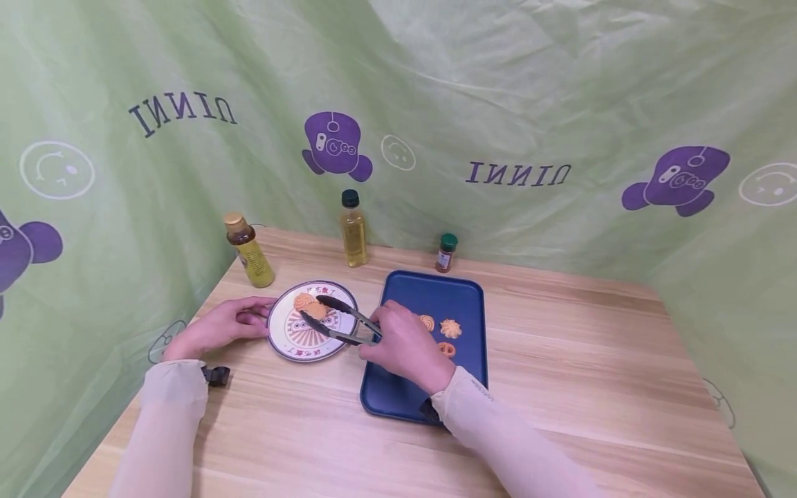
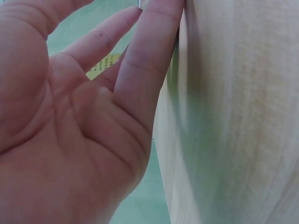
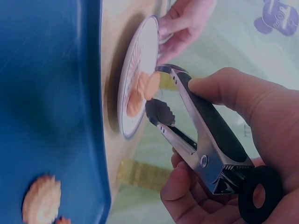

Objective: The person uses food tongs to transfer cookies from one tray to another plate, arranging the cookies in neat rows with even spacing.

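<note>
My right hand (image 1: 405, 342) grips metal kitchen tongs (image 3: 205, 121) with black grips and dark scalloped tips. Those tips stand spread over the plate (image 1: 305, 349), with a tan cookie (image 3: 152, 86) between them. Whether they squeeze it I cannot tell. Beside it on the plate lie other cookies (image 3: 135, 103), partly overlapping. At the plate's left rim, my left hand (image 1: 218, 325) holds the edge with its fingers and thumb; its fingertips are cut off in the left wrist view. Below the right hand is a blue tray (image 1: 470, 294) bearing several cookies (image 1: 451, 328), some partly hidden by that hand.
Behind the plate stand a yellow-labelled sauce bottle (image 1: 252, 259) and a green-capped oil bottle (image 1: 354, 232). A small green-lidded spice jar (image 1: 445, 253) is behind the tray. Everything rests on a wooden table (image 1: 573, 360), enclosed by a green printed curtain (image 1: 529, 83).
</note>
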`<state>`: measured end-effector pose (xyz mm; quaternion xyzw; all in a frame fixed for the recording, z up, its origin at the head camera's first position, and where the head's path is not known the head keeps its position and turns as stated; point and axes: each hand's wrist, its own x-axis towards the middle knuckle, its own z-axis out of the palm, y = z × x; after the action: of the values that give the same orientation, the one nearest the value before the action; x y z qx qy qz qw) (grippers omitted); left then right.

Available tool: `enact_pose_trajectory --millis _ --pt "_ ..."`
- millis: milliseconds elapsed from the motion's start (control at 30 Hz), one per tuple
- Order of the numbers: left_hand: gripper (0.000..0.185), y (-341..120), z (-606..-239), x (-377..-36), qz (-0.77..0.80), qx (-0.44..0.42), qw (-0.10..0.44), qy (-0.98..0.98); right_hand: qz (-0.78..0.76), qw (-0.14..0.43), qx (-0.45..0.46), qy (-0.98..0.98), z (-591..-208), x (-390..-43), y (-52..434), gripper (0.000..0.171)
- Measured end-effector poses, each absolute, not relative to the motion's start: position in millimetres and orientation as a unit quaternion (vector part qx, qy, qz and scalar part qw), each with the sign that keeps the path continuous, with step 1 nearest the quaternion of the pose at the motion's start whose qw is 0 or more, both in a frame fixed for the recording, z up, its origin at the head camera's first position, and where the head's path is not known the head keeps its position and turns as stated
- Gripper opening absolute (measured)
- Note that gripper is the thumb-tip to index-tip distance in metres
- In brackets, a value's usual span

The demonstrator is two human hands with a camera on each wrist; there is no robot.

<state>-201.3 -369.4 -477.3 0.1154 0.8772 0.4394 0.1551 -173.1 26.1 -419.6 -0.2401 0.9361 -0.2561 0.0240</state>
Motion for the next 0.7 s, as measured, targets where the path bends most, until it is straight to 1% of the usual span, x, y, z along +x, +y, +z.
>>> enact_pose_trajectory --millis 367,700 --pt "0.070 -370 -479 -201 0.455 0.114 0.161 0.869 -0.242 -0.001 -0.264 0.934 -427 -172 -14 0.039" --pt "0.070 -370 -479 -201 0.452 0.113 0.161 0.870 -0.225 -0.008 -0.276 0.935 -439 -173 -19 0.037"
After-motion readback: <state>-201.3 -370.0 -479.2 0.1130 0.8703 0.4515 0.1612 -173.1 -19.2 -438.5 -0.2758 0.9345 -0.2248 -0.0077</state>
